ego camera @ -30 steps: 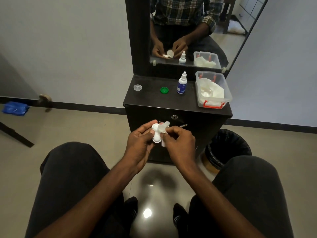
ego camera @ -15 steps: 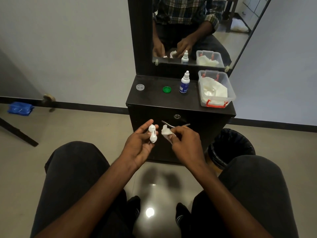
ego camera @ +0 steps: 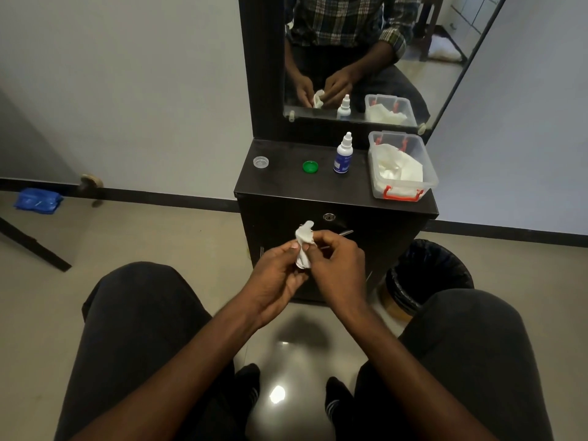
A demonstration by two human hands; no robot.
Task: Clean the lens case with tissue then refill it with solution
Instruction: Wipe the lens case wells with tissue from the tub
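Note:
My left hand [ego camera: 276, 274] grips the white lens case [ego camera: 309, 225], of which only the top end shows above the fingers. My right hand [ego camera: 337, 265] presses a crumpled white tissue [ego camera: 304, 241] against the case, covering most of it. Both hands are held together above my lap, in front of the dark cabinet [ego camera: 331, 198]. On the cabinet top stand the solution bottle [ego camera: 343, 154], a green cap [ego camera: 310, 166] and a clear cap [ego camera: 261, 162].
A clear box with red clips [ego camera: 401, 168] holds tissues at the cabinet's right end. A black-lined bin [ego camera: 428, 275] stands on the floor to the right. A mirror [ego camera: 359, 55] rises behind the cabinet. A blue cloth [ego camera: 37, 200] lies on the floor at left.
Half a second ago the tissue and the case were apart; now my right hand has brought the tissue back onto the case and wrapped it around.

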